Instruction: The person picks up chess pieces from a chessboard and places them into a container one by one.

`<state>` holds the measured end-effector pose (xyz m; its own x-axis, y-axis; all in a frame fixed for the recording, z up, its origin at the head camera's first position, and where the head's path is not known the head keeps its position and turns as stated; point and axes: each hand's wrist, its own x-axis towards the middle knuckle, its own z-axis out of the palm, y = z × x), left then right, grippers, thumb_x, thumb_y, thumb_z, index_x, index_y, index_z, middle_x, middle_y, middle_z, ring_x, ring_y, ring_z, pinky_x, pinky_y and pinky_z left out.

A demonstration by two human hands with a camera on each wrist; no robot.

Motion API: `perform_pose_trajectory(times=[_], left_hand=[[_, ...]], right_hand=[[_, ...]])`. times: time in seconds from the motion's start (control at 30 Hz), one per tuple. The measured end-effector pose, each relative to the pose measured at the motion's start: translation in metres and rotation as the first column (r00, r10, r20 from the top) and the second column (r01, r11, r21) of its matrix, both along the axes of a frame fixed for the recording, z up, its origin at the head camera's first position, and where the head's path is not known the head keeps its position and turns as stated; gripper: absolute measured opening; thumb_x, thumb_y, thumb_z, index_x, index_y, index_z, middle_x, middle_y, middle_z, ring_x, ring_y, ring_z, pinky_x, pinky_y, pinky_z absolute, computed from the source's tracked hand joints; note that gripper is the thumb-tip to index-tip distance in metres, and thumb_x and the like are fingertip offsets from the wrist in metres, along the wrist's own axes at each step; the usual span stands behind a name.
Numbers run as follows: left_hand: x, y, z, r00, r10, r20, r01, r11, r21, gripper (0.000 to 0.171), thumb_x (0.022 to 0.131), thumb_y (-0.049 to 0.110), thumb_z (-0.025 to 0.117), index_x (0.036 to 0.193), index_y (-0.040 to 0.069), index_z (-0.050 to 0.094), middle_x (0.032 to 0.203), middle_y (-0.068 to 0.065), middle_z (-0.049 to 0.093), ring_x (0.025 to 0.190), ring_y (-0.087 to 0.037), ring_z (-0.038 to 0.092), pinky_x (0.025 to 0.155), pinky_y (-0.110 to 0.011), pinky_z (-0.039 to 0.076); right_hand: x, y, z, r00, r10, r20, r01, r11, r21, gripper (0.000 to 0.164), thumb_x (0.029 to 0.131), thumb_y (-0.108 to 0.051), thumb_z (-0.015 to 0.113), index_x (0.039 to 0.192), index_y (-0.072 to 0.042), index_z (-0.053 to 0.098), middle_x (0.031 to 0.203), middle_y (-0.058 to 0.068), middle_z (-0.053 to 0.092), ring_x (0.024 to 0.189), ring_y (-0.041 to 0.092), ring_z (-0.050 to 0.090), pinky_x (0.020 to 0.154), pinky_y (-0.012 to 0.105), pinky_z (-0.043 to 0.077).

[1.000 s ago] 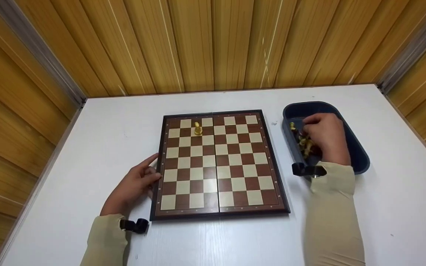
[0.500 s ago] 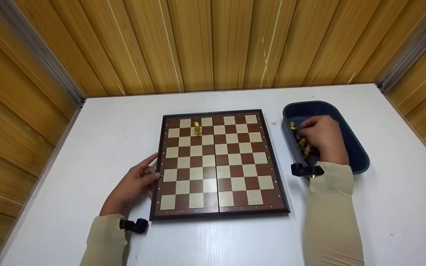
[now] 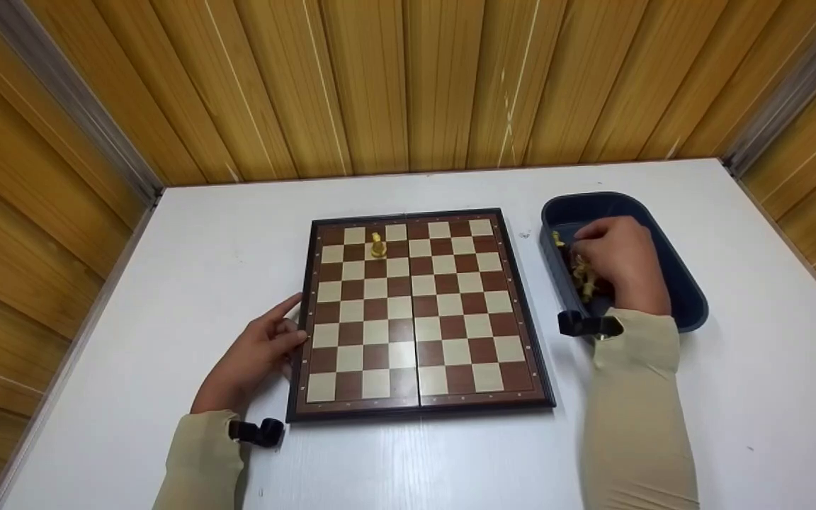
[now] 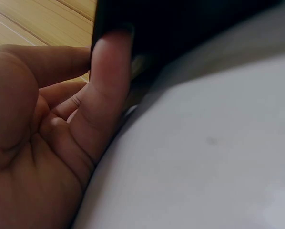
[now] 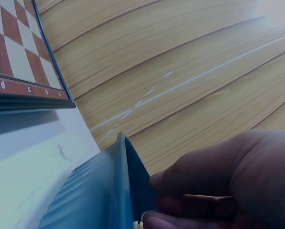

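In the head view, my left hand [image 3: 256,358] rests against the left edge of the chessboard [image 3: 416,312], its thumb and index fingertip right at the dark rim. The left wrist view shows a digit [image 4: 111,71] laid along the board's dark side. One gold chess piece [image 3: 378,247] stands on a square near the board's far left. My right hand [image 3: 620,258] reaches down into a dark blue tub [image 3: 688,297] over gold chess pieces [image 3: 585,280] lying there. Its fingers bend downward; I cannot tell whether they hold a piece.
The white table [image 3: 408,467] carries the board at the middle and the tub to its right. Wood-patterned panels [image 3: 443,85] rise behind the table and at both sides. Black straps with small devices [image 3: 263,432] sit at both wrists.
My right hand shifts slightly inside the tub, and the chess pieces beneath it lie a little differently. My left hand and the gold piece on the board stay where they were.
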<state>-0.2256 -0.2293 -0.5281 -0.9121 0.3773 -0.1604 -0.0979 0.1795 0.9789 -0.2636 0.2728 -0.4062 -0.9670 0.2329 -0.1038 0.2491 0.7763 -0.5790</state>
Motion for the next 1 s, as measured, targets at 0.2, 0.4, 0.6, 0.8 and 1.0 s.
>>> perform_pose_trajectory(times=[0.2, 0.4, 0.6, 0.8, 1.0], left_hand=[[0.001, 0.0, 0.0, 1.0, -0.006, -0.005, 0.006, 1.0, 0.004, 0.068, 0.097, 0.013, 0.058, 0.155, 0.02, 0.024, 0.091, -0.006, 0.059, 0.067, -0.013, 0.06, 0.053, -0.033, 0.058], [0.0, 0.0, -0.001, 1.0, 0.003, 0.011, -0.003, 1.0, 0.001, 0.067, 0.097, 0.014, 0.059, 0.155, 0.022, 0.025, 0.091, -0.006, 0.059, 0.068, -0.014, 0.06, 0.054, -0.032, 0.058], [-0.001, 0.0, -0.001, 1.0, 0.015, 0.015, -0.014, 1.0, -0.007, 0.067, 0.097, 0.016, 0.06, 0.154, 0.023, 0.026, 0.091, -0.006, 0.06, 0.069, -0.015, 0.062, 0.055, -0.033, 0.058], [-0.001, -0.001, -0.001, 1.0, 0.013, 0.0, -0.013, 0.999, -0.029, 0.066, 0.097, 0.016, 0.059, 0.154, 0.025, 0.027, 0.091, -0.007, 0.06, 0.067, -0.016, 0.062, 0.057, -0.035, 0.058], [0.0, -0.001, -0.001, 1.0, 0.005, 0.007, -0.005, 1.0, -0.015, 0.066, 0.097, 0.015, 0.059, 0.154, 0.024, 0.026, 0.09, -0.007, 0.059, 0.067, -0.016, 0.062, 0.056, -0.037, 0.059]], right_hand=[[0.001, -0.006, 0.003, 1.0, 0.021, -0.018, -0.021, 1.0, 0.0, 0.032, 0.093, -0.022, 0.057, 0.118, -0.006, 0.068, 0.122, 0.02, 0.061, 0.099, 0.031, 0.057, 0.076, 0.039, 0.051], [0.0, -0.011, 0.004, 0.998, 0.053, -0.028, -0.053, 0.999, 0.008, 0.031, 0.093, -0.024, 0.058, 0.117, -0.007, 0.069, 0.12, 0.019, 0.063, 0.096, 0.029, 0.057, 0.072, 0.036, 0.05], [0.0, -0.02, 0.005, 0.995, 0.087, -0.053, -0.085, 0.996, 0.03, 0.03, 0.094, -0.024, 0.059, 0.116, -0.006, 0.07, 0.117, 0.019, 0.065, 0.095, 0.029, 0.059, 0.075, 0.038, 0.05], [-0.002, -0.036, 0.006, 0.988, 0.099, -0.119, -0.097, 0.995, 0.022, 0.028, 0.092, -0.018, 0.058, 0.114, -0.005, 0.07, 0.116, 0.018, 0.066, 0.094, 0.03, 0.06, 0.075, 0.041, 0.052], [-0.003, -0.048, 0.004, 0.972, 0.174, -0.16, -0.175, 0.985, 0.011, 0.029, 0.092, -0.015, 0.06, 0.118, -0.004, 0.067, 0.117, 0.02, 0.065, 0.102, 0.032, 0.06, 0.084, 0.045, 0.051]])
